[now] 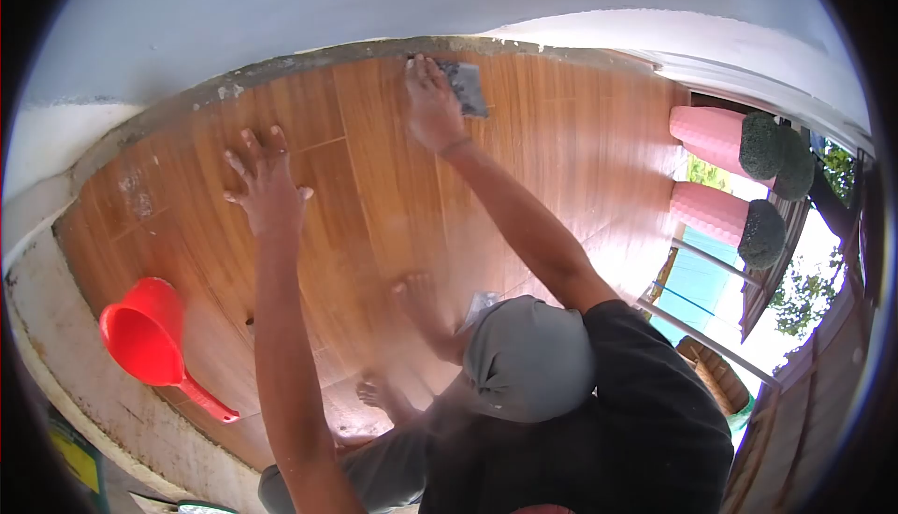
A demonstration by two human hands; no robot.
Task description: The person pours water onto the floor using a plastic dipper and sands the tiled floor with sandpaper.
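Note:
My left hand (265,182) is palm down with its fingers spread on the wood-look floor (388,168), holding nothing. Further right, near the wall, my right hand (435,107) has its fingers close together over the left edge of a flat grey pad (468,88), which lies against the floor. How the fingers grip the pad is partly hidden. A red dipper (154,332) with a long handle lies at the lower left, near the raised edge.
A grey strip (229,88) runs along the wall's base. Bare feet (421,304), a grey-capped head (528,360) and black-shirted shoulders (645,392) show below. Pink ribbed planters (716,135) with dark round plants and metal rails (702,336) stand at the right.

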